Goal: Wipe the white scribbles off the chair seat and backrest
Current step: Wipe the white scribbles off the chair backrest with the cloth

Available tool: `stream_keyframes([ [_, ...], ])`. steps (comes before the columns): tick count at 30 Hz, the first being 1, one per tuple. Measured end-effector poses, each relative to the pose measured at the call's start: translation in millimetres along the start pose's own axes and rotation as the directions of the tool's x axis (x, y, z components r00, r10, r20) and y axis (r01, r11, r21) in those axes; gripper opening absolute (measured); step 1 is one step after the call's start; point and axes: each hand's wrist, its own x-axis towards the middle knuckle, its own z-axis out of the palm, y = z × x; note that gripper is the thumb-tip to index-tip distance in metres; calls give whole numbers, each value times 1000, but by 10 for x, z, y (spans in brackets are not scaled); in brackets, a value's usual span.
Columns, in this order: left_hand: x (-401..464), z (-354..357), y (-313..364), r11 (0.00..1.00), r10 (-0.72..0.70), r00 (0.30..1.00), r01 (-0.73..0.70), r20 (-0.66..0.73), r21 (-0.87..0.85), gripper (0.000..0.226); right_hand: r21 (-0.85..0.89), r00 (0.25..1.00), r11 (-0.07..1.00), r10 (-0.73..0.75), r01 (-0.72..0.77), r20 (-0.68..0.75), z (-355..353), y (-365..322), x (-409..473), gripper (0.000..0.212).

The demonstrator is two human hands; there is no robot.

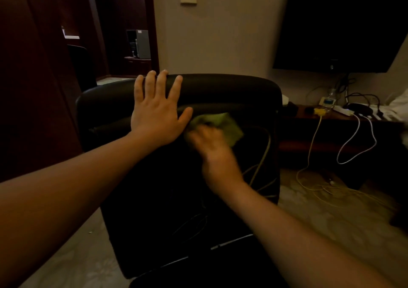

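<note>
Backrest wipe in hand, centre frame.
Left hand point(157, 115) flat, fingers spread, bracing dark leather chair backrest point(220, 89); blurred right hand point(212, 148) grips green cloth point(217, 124). Next: pale scribbles point(262, 155) at right.

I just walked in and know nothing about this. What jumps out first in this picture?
Two bare arms reach to a dark chair backrest at the centre. The left hand lies flat and spread near its top edge, while the right hand, blurred, presses a green cloth against it just beside. Pale scribbles curve across the backrest below the cloth, and a dark screen hangs on the wall at upper right.
</note>
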Motion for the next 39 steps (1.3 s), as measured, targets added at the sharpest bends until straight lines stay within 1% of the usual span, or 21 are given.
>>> stream_keyframes([
  [2,-28,-23,-35,1000,22,1000,-22,1,-17,79,21,931,946,-321,322,176,191,-271,-165,49],
  [3,-48,-30,-68,998,47,999,-47,-1,-30,76,18,887,914,-397,405,234,241,-300,-226,49],
  [5,-128,-29,-141,991,126,992,-126,3,-40,68,-53,887,902,-409,429,214,232,-177,-220,52],
  [7,-292,14,-182,978,211,977,-211,20,-2,66,-125,941,937,-311,327,134,170,45,-150,50],
  [10,-536,114,-171,969,240,970,-242,40,47,68,-127,999,992,-15,12,-28,21,389,-114,53],
  [11,-571,131,-161,972,233,972,-234,33,36,68,-97,989,987,117,-126,-94,-23,446,-120,56],
  [13,-597,135,-127,977,212,977,-213,14,14,68,-18,907,931,349,-364,-235,-46,405,-98,57],
  [15,-613,141,-94,984,181,984,-181,-3,8,68,33,835,876,469,-481,-289,70,228,-65,51],
  [16,-629,150,-86,987,160,987,-160,-14,4,68,24,852,887,450,-461,-269,153,115,-94,49],
  [17,-651,154,-82,989,145,989,-145,-24,2,68,-5,913,935,345,-355,-218,246,16,-183,47],
  [19,-686,162,-92,990,144,989,-144,-44,3,68,-43,999,999,-15,14,-28,429,-142,-503,46],
  [21,-694,157,-110,987,162,985,-162,-55,6,68,-26,948,962,-264,273,179,418,-113,-747,43],
  [23,-684,163,-101,986,169,984,-168,-62,7,68,-62,907,931,-334,360,258,274,79,-692,44],
  [25,-669,171,-71,986,165,984,-165,-64,-7,68,-128,944,951,-252,282,211,104,320,-505,50],
  [27,-649,164,-44,988,149,987,-151,-57,-23,69,-168,997,985,-41,51,63,-132,635,-301,58],
  [28,-642,155,-32,989,141,988,-143,-56,-29,69,-157,995,982,101,-102,-15,-290,773,-220,62],
  [30,-629,139,-6,990,131,990,-133,-57,-45,69,-109,920,919,362,-379,-150,-537,945,-127,65],
  [32,-620,136,30,990,131,990,-133,-46,-55,66,-90,869,880,438,-467,-232,-586,964,-117,63],
  [35,-607,155,111,987,159,987,-159,-15,-31,65,-87,919,923,357,-374,-168,-376,771,-269,62],
  [37,-589,172,201,977,213,977,-213,6,-26,67,-62,987,985,156,-158,-42,-155,637,-564,55],
  [39,-577,177,270,964,266,964,-266,9,-16,68,-62,995,998,-22,28,95,-66,588,-832,49],
])
